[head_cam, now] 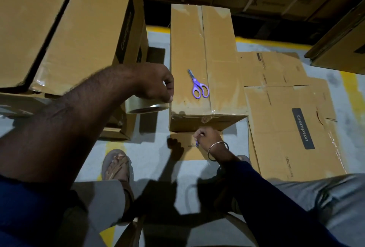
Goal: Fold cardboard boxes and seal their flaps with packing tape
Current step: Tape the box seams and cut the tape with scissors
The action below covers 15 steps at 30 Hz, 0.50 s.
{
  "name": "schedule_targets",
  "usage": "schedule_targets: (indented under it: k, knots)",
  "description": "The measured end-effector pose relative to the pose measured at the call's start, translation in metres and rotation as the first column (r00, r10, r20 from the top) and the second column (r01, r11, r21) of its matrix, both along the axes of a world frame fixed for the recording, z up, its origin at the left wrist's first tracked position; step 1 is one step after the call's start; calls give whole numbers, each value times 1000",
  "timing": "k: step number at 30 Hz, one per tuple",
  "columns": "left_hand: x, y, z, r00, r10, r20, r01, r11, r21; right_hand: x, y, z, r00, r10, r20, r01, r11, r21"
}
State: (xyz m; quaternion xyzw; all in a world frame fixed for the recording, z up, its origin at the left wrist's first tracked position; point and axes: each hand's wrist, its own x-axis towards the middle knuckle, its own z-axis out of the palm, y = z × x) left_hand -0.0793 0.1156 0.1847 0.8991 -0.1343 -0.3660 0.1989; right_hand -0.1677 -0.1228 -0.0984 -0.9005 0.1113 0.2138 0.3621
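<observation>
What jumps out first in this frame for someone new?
The purple-handled scissors lying on top of the taped cardboard box at centre. Next, the left hand gripping a roll of clear packing tape beside the box's near left corner, while the right hand is at the box's near end, fingers curled. A flattened Crompton carton lies on the floor to the right.

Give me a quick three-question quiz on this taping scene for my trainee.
1. True or false: the purple scissors lie on top of the box with the taped centre seam.
2. What does the left hand hold? A) scissors B) tape roll C) a flattened carton
3. Fill in: the right hand is at the box's near ____ face, below the top edge.

Key: 1 true. 2 B. 3 end.
</observation>
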Motion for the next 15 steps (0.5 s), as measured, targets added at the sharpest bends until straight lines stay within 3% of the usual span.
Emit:
schedule_targets:
  k: [3,5,9,15]
  knots:
    - [0,-1,0,1000,-4,0,4,1000,-12,-8,13,26,946,-101,308,77,993,87]
    - [0,-1,1,1000,-6,-1,6,1000,-11,-4,25,35,911,-130,391,54,979,199]
    - [-1,-1,1,1000,-12,8,12,1000,3,8,48,43,934,-249,255,173,942,286]
    - [-1,-3,1,1000,7,6,-7,1000,-5,12,81,51,998,-55,1,55,998,36]
